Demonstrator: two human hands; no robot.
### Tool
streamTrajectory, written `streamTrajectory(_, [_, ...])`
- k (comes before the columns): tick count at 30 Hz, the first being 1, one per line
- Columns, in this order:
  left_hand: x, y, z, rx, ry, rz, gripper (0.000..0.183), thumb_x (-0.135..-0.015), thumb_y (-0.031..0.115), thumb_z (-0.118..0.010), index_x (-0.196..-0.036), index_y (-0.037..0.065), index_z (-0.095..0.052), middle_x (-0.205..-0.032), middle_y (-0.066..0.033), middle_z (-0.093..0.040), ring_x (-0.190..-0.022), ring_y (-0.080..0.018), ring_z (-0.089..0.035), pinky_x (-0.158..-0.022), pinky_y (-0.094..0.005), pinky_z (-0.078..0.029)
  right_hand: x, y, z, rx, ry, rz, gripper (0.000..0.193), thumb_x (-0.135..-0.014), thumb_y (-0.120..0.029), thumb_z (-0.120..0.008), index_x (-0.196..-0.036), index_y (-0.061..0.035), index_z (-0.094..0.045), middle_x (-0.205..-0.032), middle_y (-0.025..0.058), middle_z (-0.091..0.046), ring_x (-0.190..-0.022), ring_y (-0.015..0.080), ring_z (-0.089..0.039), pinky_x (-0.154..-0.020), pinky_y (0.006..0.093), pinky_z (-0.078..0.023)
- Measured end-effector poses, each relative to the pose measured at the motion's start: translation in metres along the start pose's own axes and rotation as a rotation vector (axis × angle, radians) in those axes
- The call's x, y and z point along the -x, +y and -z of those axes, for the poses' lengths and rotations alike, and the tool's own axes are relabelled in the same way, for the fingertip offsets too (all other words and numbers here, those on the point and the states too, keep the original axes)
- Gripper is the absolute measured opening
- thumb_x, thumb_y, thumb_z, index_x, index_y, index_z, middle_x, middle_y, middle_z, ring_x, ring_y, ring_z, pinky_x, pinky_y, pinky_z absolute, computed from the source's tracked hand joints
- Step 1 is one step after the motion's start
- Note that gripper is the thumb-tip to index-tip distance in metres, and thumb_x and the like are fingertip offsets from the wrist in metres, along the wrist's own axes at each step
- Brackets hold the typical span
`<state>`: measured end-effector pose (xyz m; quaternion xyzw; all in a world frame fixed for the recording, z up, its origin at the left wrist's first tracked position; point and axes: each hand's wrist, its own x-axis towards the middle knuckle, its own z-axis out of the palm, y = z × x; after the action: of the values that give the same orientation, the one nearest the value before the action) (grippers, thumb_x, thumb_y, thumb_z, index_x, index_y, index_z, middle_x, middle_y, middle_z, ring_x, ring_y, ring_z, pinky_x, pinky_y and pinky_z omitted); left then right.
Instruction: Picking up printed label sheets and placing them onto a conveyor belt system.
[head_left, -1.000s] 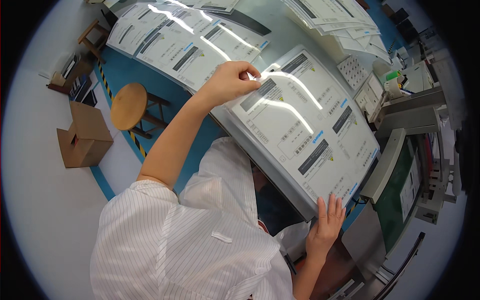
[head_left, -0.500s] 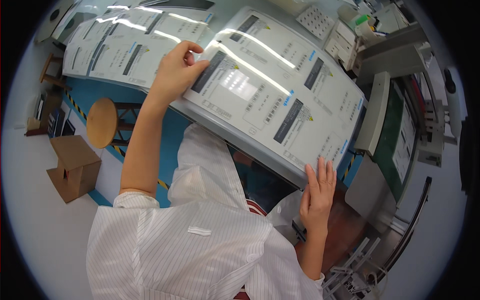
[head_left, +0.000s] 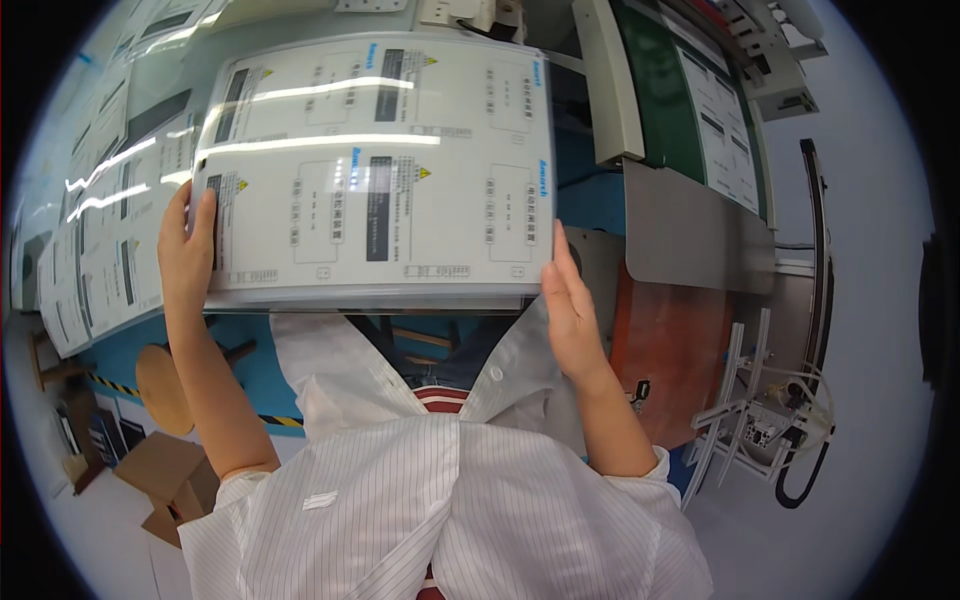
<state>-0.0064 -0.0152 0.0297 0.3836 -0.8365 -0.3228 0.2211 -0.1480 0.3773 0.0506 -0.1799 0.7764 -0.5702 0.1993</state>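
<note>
A stack of clear plastic sheets printed with labels point(head_left: 450, 230) lies squarely in front of me, dark blocks and small yellow triangles showing on its top sheet. My left hand point(head_left: 186, 255) rests against the stack's left edge, thumb and fingers stretched and apart. Along the right edge, near the front corner, my right hand point(head_left: 572, 320) lies with its fingers straight and together. Neither hand is closed round the stack; the undersides of the fingers are hidden.
More printed sheets point(head_left: 95, 255) spread over the table at left. To the right stands a machine with a green bed point(head_left: 655, 100) carrying a printed sheet point(head_left: 715, 125). A round wooden stool point(head_left: 165, 388) and an open cardboard box point(head_left: 170, 468) are on the floor at lower left.
My view has turned, so the stack appears squarer and further left. My left hand has gone from curled fingers at the stack's corner to stretched fingers at its left edge; the right stays at its right side.
</note>
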Motion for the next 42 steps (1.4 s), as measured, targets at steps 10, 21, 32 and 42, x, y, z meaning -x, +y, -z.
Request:
streamTrajectory(10, [0.006,-0.003,-0.007,-0.16,0.027,0.008,0.057,-0.096,0.039,-0.052,-0.135,-0.003,-0.047,-0.129,-0.0248,-0.055,-0.12,-0.0335,-0.053,-0.102,-0.0363,-0.039,-0.073,0.047,0.136,0.752,0.327,0.158,0.055,-0.097,-0.024,-0.052,-0.142,0.0035,-0.036,-0.15,0.0259,-0.029,-0.142,0.036,-0.025,-0.114,0.0408,-0.022])
streamTrajectory(21, [0.001,-0.026,-0.006,-0.068,0.053,0.006,0.056,-0.098,0.036,-0.052,-0.136,-0.005,-0.045,-0.132,-0.0228,-0.053,-0.12,-0.0283,-0.053,-0.101,-0.0318,-0.039,-0.128,0.137,0.229,1.19,0.693,-0.182,0.068,-0.098,-0.045,-0.042,-0.145,0.0023,-0.028,-0.15,0.031,-0.022,-0.141,0.0448,-0.017,-0.115,0.0526,-0.013])
streamTrajectory(32, [0.0,-0.013,-0.014,-0.237,0.067,-0.032,0.054,-0.099,0.037,-0.048,-0.135,-0.004,-0.045,-0.13,-0.0239,-0.054,-0.116,-0.0335,-0.055,-0.099,-0.0352,-0.041,-0.166,0.146,0.274,1.126,0.795,-0.377,0.064,-0.098,-0.04,-0.041,-0.146,0.0015,-0.028,-0.152,0.0231,-0.027,-0.144,0.0363,-0.018,-0.116,0.0508,-0.01])
streamTrajectory(42, [-0.001,-0.011,-0.012,-0.256,0.063,-0.029,0.057,-0.1,0.039,-0.045,-0.135,-0.005,-0.044,-0.131,-0.0251,-0.053,-0.12,-0.036,-0.052,-0.1,-0.0361,-0.04,-0.117,0.136,0.232,0.975,0.776,-0.45,0.075,-0.096,-0.048,-0.035,-0.146,0.0075,-0.023,-0.153,0.0268,-0.02,-0.144,0.0373,-0.014,-0.117,0.0474,-0.008])
